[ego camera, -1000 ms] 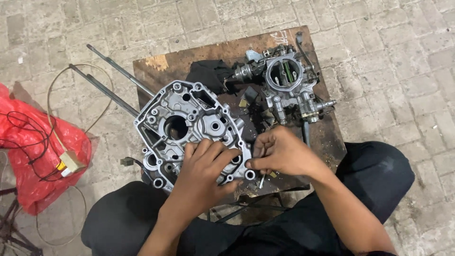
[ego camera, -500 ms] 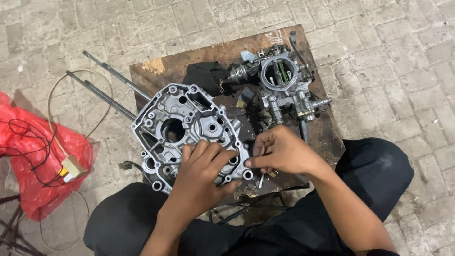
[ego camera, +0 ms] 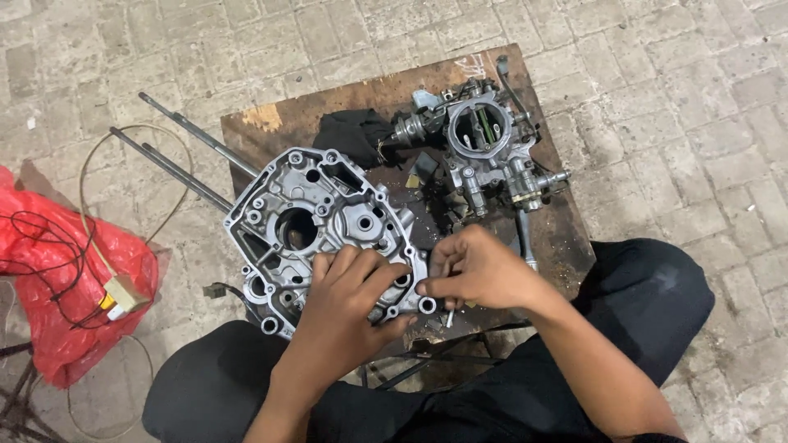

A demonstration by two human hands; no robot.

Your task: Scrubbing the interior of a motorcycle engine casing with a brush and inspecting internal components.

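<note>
Two hands work at the near edge of a grey cast-metal engine case [ego camera: 316, 226] that lies flat on a small wooden bench [ego camera: 271, 123]. The left hand [ego camera: 349, 295] rests palm-down on the case's near right corner, fingers spread and laid loosely over the casting — open, gripping nothing. The right hand [ego camera: 480, 271] sits just right of the case, fingers curled tight and pinched on a thin pale stick-like tool [ego camera: 449, 316] whose tip pokes out below the fist, right beside a round lug at the case's corner. What the tool is, I cannot tell.

Beyond the case, at its far right, stands a carburettor [ego camera: 484, 143] with a round open throat, and a black rag [ego camera: 353, 135] lies between them. Two long metal rods [ego camera: 176, 160] jut out leftward from under the case. Well left of the case, on the paved floor, a red plastic bag [ego camera: 57, 279] holds tangled wire.
</note>
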